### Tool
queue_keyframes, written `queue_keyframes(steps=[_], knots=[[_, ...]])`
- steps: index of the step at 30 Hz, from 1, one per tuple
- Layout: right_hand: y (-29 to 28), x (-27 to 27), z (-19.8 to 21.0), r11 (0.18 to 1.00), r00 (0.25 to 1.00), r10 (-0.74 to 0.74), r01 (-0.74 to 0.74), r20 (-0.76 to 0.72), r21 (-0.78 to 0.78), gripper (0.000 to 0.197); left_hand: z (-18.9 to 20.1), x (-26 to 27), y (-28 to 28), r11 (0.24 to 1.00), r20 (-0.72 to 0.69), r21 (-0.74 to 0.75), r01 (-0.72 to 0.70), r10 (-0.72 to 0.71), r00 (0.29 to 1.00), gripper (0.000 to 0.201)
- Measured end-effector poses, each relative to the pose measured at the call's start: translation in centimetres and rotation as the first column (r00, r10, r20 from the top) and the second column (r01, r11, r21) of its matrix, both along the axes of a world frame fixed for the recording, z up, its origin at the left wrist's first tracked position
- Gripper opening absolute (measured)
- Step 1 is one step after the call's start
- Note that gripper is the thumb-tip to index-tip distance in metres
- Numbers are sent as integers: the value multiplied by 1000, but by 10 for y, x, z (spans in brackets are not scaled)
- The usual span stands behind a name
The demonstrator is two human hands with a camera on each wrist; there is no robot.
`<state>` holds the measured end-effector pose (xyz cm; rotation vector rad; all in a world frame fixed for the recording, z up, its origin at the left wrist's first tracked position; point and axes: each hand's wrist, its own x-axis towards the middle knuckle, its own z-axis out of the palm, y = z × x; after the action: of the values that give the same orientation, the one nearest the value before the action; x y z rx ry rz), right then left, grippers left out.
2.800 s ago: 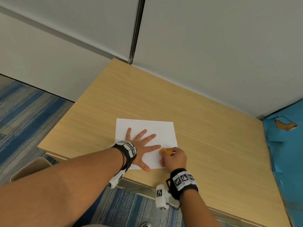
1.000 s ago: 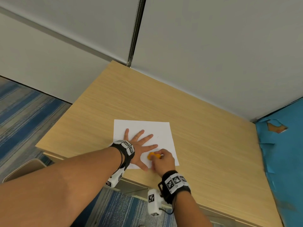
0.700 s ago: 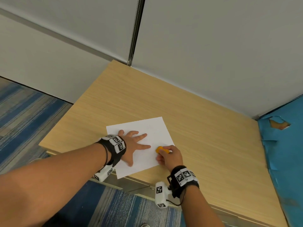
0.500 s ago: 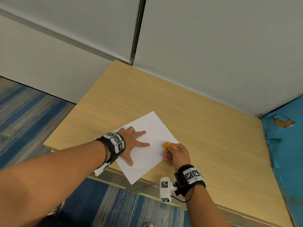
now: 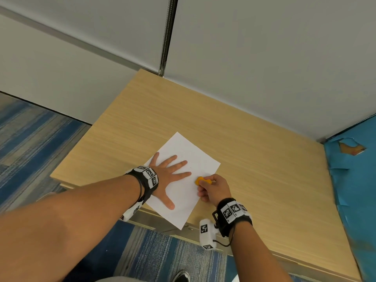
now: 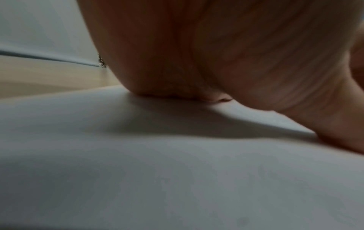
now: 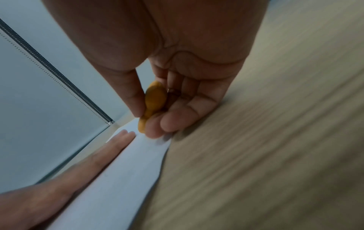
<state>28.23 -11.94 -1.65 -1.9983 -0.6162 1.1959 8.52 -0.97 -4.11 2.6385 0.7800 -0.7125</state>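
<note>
A white sheet of paper lies turned at an angle near the front edge of the wooden table, one corner hanging past the edge. My left hand lies flat on the paper with its fingers spread, pressing it down; the left wrist view has the palm on the paper. My right hand pinches a small orange object between thumb and fingers at the sheet's right edge. In the right wrist view the orange object touches the paper beside the left hand's fingers.
Grey partition walls stand behind the table. A blue panel with torn patches borders the right side. Blue striped carpet lies to the left and below. A shoe tip shows at the bottom.
The paper has turned clockwise under my left hand, from square to the table edge to diagonal. My right hand stays at the sheet's right edge, still pinching the orange object.
</note>
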Motion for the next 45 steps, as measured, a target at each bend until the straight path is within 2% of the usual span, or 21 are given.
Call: queue_keyframes(steps=[4, 9, 10, 13, 15, 17, 19, 20, 21, 24, 25, 26, 29, 31, 34, 35, 36, 39, 40, 42, 45], knots=[[-8, -18, -2, 1000, 993, -27, 26, 112, 13, 16, -3, 2, 0, 1000, -2, -11, -15, 15, 1000, 138], [-30, -51, -5, 962, 936, 272, -271, 222, -37, 19, -5, 3, 1, 999, -14, -19, -26, 26, 1000, 140], [-25, -44, -4, 963, 927, 270, -266, 259, -50, 21, -4, 4, 1, 999, -10, -21, -33, 32, 999, 141], [-7, -15, 2, 996, 931, 89, -82, 353, -35, 23, -5, 4, 1, 998, 9, -31, -55, 55, 998, 141], [-5, -16, 3, 1000, 930, 27, -24, 368, -14, 25, -6, 4, 0, 998, 11, -29, -59, 59, 998, 141], [-16, -40, -1, 987, 922, 163, -159, 352, -40, 26, -7, 4, -1, 998, 5, -18, -56, 56, 998, 140], [-27, -57, 0, 939, 877, 342, -330, 338, -94, 25, -7, 4, -1, 998, 5, -10, -56, 56, 998, 140], [-26, -55, 3, 937, 870, 350, -333, 347, -110, 25, -7, 4, -1, 998, 3, -14, -56, 56, 998, 140], [-20, -46, 5, 950, 877, 314, -292, 364, -115, 24, -6, 5, -1, 998, 5, -20, -57, 57, 998, 141], [1, -16, 9, 998, 927, 41, -18, 374, -63, 23, -6, 3, -1, 997, 13, -34, -65, 66, 998, 141], [2, -18, 8, 999, 925, 15, 6, 380, -53, 22, -7, 3, -1, 997, 16, -31, -66, 67, 998, 141], [0, -27, 6, 998, 920, 44, -24, 390, -58, 22, -8, 3, -2, 998, 18, -23, -64, 64, 998, 141], [-20, -62, 1, 956, 880, 292, -278, 373, -92, 21, -9, 4, -1, 998, 11, -19, -55, 55, 998, 140], [-15, -48, 8, 952, 876, 306, -275, 373, -134, 21, -7, 4, 0, 998, 12, -18, -56, 56, 998, 141], [2, -8, 14, 991, 928, 83, -40, 364, -125, 19, -8, 3, -1, 997, 14, -31, -65, 65, 998, 142], [2, -7, 15, 993, 928, 54, -12, 369, -114, 20, -8, 3, -1, 997, 16, -30, -65, 66, 998, 142], [0, -13, 11, 993, 921, 78, -39, 381, -108, 21, -8, 3, -1, 998, 16, -30, -63, 63, 998, 142], [-22, -56, -3, 952, 895, 303, -272, 328, -139, 22, -9, 5, -1, 998, 9, -14, -55, 55, 998, 141], [-25, -59, -5, 939, 882, 341, -306, 325, -155, 23, -9, 5, -1, 998, 7, -11, -55, 56, 998, 141], [-17, -44, 0, 955, 900, 290, -250, 327, -160, 24, -8, 4, -1, 998, 8, -17, -60, 60, 998, 141], [-5, -16, 8, 996, 940, 32, -1, 339, -93, 22, -8, 3, 0, 997, 23, -37, -63, 64, 998, 141]])
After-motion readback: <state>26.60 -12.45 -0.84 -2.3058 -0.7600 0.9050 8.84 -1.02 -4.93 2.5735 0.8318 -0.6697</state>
